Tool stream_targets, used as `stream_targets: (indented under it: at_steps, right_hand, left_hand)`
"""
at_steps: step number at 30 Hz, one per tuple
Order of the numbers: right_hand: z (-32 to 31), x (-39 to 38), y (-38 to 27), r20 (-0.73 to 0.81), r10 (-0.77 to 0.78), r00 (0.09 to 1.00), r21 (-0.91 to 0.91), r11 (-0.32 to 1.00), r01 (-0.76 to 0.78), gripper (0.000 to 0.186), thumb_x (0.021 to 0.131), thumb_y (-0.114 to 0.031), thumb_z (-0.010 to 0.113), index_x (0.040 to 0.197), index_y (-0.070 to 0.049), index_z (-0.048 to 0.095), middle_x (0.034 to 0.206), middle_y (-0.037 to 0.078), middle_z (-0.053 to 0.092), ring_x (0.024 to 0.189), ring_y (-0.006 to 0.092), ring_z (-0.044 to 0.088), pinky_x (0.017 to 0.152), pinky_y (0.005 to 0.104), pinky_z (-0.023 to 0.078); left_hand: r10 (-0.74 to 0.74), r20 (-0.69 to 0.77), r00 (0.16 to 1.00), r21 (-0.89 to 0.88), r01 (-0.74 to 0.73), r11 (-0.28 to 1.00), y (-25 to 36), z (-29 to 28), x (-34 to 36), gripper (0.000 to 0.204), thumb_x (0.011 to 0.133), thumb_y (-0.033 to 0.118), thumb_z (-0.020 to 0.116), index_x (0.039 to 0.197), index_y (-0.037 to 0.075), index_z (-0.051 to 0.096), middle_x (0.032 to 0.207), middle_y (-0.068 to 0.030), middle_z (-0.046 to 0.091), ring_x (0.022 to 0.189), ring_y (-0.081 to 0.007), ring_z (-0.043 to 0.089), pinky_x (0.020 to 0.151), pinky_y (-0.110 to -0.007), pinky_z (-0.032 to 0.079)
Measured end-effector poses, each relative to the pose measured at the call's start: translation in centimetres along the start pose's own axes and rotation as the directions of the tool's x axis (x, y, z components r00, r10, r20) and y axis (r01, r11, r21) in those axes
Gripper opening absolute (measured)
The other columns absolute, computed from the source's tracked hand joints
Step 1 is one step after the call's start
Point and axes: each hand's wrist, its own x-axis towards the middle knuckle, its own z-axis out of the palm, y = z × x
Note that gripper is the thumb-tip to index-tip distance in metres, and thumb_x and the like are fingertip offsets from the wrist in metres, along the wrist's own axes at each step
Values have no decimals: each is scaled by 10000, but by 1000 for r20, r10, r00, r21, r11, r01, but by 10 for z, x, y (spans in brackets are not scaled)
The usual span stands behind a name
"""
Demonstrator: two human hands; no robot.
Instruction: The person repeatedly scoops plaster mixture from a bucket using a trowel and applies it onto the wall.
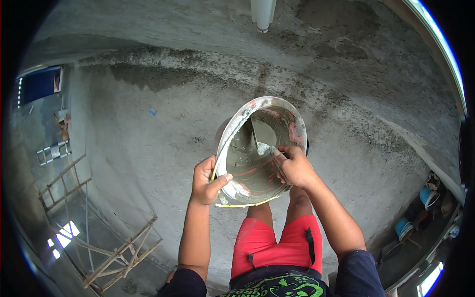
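A round bucket [225, 163] with a white, plaster-smeared rim and reddish patches inside is held tilted in front of my body, with wet grey mortar coating its inside. My left hand [208, 184] is closed on the bucket's left rim, thumb over the edge. My right hand [292, 166] grips the handle of a mortar-coated trowel [262, 147], whose flat blade is down inside the bucket. Below the bucket are my legs in red shorts.
Grey plastered surfaces [148, 123] surround me, with a white tube fixture [262, 12] at the top. Wooden frames [116, 257] and a metal ladder-like piece [53, 152] stand on the left. Blue buckets [403, 227] and other items lie at the lower right.
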Motion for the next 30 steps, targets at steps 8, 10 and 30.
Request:
stream_targets:
  at_steps: [8, 10, 30]
  right_hand:
    - [7, 3, -2, -7, -406, 914, -426, 828, 365, 392, 969, -162, 593, 1240, 119, 634, 1068, 362, 678, 1104, 487, 649, 989, 467, 509]
    - [10, 1, -5, -7, -437, 900, -400, 826, 397, 391, 962, -151, 609, 1249, 115, 632, 1049, 359, 685, 1063, 477, 672, 965, 461, 528]
    - [-46, 3, 9, 619, -47, 784, -66, 991, 112, 430, 1099, -266, 473, 1417, 2, 582, 894, 36, 692, 604, 111, 583, 573, 266, 505]
  left_hand:
    - [21, 125, 992, 87, -32, 996, 22, -11, 1, 263, 799, 25, 716, 758, 96, 466, 736, 28, 552, 673, -25, 446, 604, -236, 356]
    - [-18, 129, 992, 127, 1, 992, 26, -19, 2, 234, 749, 67, 735, 755, 80, 502, 775, -8, 598, 702, -63, 494, 660, -250, 399]
    - [-21, 81, 996, -1, 21, 1000, 3, -37, 21, 254, 767, 36, 726, 758, 102, 481, 765, 20, 531, 712, -56, 465, 671, -240, 375]
